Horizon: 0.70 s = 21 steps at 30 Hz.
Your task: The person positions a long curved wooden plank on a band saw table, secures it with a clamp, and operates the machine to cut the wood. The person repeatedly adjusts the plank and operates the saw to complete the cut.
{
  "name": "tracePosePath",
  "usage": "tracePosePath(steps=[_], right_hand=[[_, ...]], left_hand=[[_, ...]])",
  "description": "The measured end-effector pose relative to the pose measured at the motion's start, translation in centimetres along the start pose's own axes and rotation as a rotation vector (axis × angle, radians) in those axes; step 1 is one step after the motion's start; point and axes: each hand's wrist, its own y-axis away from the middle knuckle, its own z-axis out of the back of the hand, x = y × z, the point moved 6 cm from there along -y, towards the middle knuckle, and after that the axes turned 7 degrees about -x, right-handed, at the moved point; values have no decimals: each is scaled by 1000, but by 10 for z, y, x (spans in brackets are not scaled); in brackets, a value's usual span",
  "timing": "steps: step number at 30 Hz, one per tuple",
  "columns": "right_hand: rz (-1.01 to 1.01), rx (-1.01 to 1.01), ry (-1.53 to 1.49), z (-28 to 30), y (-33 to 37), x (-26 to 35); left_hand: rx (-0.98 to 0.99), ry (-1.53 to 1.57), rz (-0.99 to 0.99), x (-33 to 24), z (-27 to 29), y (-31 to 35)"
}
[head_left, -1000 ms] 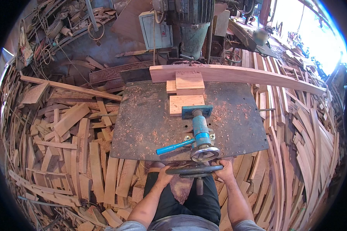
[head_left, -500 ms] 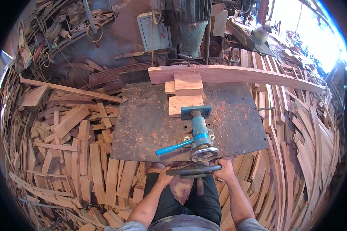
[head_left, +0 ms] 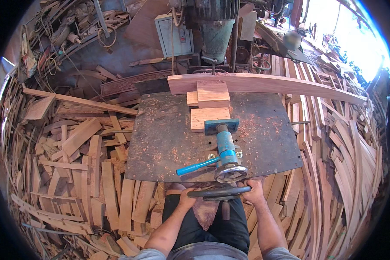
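Note:
Both my hands grip a large black handwheel at the near edge of a dark metal machine table (head_left: 160,130). My left hand (head_left: 187,198) is closed round the left side of the handwheel (head_left: 219,193), and my right hand (head_left: 252,190) round its right side. A crank handle (head_left: 225,210) hangs from the wheel's near side. Above it on the table stands a blue screw clamp (head_left: 226,145) with a small chrome handwheel (head_left: 231,174) and a blue lever (head_left: 195,167). Its jaw meets wooden blocks (head_left: 210,118), beyond which a long curved board (head_left: 264,82) lies across the far edge.
A green machine head with a motor (head_left: 214,34) hangs over the board. Behind stands a grey switch box (head_left: 173,35). Wood offcuts (head_left: 80,138) heap on the left, long curved strips (head_left: 351,151) on the right. Shavings litter the table. A bench (head_left: 286,41) stands far right.
The whole picture has shifted very slightly. My hands keep the same grip on the handwheel, and the board, blocks and clamp stay in place.

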Motion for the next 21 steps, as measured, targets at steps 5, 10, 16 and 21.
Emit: tracePosePath(steps=[5,10,16,21], right_hand=[[-21,-14,21,0,1,-2],[-32,1,17,2,-2,9],[19,-17,33,3,-3,15],[-90,-19,-150,-5,3,-10]], left_hand=[[-33,-8,9,-9,1,3],[-24,2,38,-6,2,3],[-43,59,24,0,-2,2],[-58,7,-39,-13,10,4]])
